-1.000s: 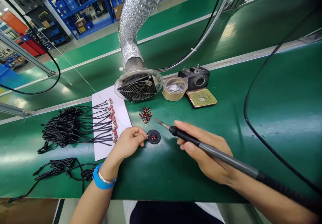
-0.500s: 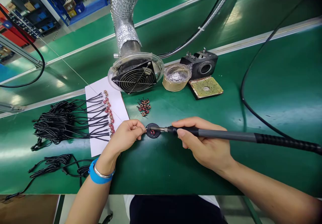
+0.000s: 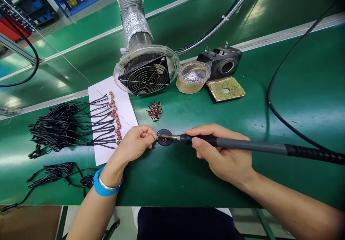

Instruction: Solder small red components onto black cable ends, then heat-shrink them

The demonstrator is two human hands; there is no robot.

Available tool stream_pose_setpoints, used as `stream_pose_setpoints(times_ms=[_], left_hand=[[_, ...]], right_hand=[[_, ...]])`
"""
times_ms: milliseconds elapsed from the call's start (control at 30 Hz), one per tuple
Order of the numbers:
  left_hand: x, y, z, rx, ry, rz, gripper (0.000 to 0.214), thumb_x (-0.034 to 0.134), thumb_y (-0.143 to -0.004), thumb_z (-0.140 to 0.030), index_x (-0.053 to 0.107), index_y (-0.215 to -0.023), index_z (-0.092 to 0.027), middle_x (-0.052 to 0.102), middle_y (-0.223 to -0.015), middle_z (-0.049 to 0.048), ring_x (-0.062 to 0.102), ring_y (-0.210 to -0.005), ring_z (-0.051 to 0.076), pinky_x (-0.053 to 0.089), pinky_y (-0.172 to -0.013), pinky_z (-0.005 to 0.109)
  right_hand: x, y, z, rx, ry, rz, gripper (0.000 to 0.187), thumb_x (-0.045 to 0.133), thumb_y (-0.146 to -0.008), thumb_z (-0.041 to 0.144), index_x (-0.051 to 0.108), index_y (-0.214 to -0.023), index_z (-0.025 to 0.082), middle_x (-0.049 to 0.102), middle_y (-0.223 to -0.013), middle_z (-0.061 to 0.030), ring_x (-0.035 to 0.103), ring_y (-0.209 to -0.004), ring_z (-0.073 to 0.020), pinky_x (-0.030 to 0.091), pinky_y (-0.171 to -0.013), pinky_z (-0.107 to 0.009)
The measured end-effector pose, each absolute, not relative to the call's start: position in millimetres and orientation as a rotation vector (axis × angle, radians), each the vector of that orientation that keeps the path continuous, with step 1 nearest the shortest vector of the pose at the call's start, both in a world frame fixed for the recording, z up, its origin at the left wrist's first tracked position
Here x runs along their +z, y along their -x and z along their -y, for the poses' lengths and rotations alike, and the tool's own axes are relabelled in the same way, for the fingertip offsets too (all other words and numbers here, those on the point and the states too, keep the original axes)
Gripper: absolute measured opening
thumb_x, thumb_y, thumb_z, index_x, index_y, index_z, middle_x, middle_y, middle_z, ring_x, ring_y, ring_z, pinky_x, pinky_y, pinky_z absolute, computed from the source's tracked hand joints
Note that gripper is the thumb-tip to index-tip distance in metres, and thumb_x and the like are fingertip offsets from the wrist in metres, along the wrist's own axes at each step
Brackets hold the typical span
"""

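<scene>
My right hand [image 3: 229, 153] grips a soldering iron [image 3: 242, 144] like a pen, its metal tip pointing left over a small black disc [image 3: 165, 143]. On that disc sits a little ring-shaped coil with reddish copper windings [image 3: 164, 139], partly covered by the tip. From the other side, my left hand [image 3: 140, 141] pinches thin solder wire [image 3: 72, 63] at the disc's left edge; this strand comes down from the upper left. Its end between the fingertips and the iron is too small to make out. Behind the disc lies a small pile of similar coils [image 3: 155, 110].
A white sheet [image 3: 101, 157] at left carries a row of reddish parts on black cables [image 3: 54, 125]. More cables lie in front. A fan-fitted fume duct [image 3: 147, 76] hangs ahead. Behind right are a tape roll [image 3: 192, 76], an iron stand [image 3: 221, 64] and a yellow sponge [image 3: 226, 89].
The camera view has shifted slightly. Both hands keep their grips, and the iron's tip stays over the coil on the disc.
</scene>
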State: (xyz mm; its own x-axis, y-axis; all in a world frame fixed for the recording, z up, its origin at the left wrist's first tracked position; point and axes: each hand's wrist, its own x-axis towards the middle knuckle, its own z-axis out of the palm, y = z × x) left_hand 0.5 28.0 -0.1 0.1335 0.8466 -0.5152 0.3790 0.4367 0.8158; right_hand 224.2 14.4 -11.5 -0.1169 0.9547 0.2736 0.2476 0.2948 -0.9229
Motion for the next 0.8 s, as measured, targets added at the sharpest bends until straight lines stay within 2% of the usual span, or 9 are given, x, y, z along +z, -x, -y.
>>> stream_pose_setpoints(times_ms=[433, 800], left_hand=[[-1.3, 0.7, -26.9, 0.478, -1.163, -1.462, 0.009, 0.054, -0.070, -0.022, 0.061, -0.069, -0.016, 0.052, -0.054, -0.0046, 0.044, -0.051, 0.008, 0.031, -0.051, 0.021], [1.0, -0.2, -27.0, 0.467, -1.161, -1.466, 0.010, 0.056, -0.071, -0.026, 0.060, -0.069, -0.016, 0.052, -0.054, -0.0036, 0.042, -0.051, 0.008, 0.030, -0.051, 0.021]], right_hand=[[-6.9, -223.0, -11.1, 0.747, 0.958, 1.703, 0.014, 0.061, -0.083, 0.015, 0.068, -0.092, 0.022, 0.071, -0.073, -0.0021, 0.062, -0.055, -0.0134, 0.050, -0.049, -0.027], [-9.6, -225.2, -10.8, 0.787, 0.907, 1.645, 0.017, 0.060, -0.083, 0.014, 0.067, -0.096, 0.023, 0.067, -0.073, -0.0026, 0.057, -0.054, -0.0137, 0.045, -0.046, -0.028]])
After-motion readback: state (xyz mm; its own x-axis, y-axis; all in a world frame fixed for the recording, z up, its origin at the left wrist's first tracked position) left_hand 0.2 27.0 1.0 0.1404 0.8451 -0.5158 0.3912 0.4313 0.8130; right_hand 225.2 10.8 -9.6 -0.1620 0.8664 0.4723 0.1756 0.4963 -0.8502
